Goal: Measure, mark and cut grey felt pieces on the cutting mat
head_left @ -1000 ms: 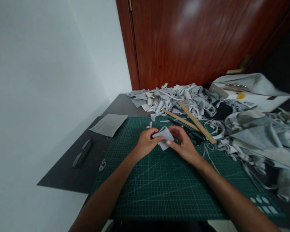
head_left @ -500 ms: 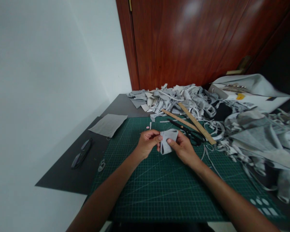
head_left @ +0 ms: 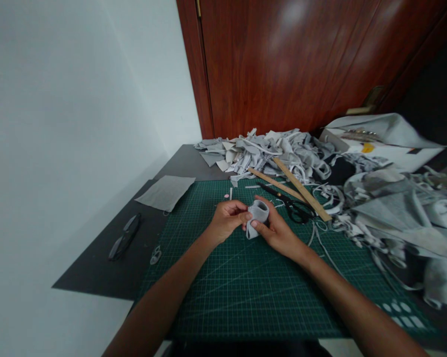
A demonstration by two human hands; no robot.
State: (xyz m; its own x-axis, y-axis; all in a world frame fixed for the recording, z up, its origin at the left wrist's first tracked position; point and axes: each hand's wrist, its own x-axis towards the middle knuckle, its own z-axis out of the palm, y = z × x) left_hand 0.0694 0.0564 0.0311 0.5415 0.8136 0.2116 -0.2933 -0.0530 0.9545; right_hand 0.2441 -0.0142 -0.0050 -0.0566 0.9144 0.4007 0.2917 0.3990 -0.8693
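Fabric piece: a small grey scrap of cloth (head_left: 257, 216), curled into a loose roll, up off the green cutting mat (head_left: 245, 287) and pinched between both hands.
Handling: looks feather-light and floppy, no stiffness at all; it should bend wherever it is pressed, so the folded edge is probably the place to pinch it, not the loose tail hanging below.
Left hand (head_left: 227, 220): fingers curled in narrow, tips pressing the roll's left edge.
Right hand (head_left: 277, 229): thumb and forefinger clamped over the roll from the right, the cloth wrapped around them.
Beyond the fingers: black scissors (head_left: 292, 206) just past the right hand, two wooden rulers (head_left: 301, 188) behind, then a heap of grey offcuts (head_left: 268, 151).
Left of the fingers: a flat grey sheet (head_left: 165, 192) on the table (head_left: 96, 272), well apart.
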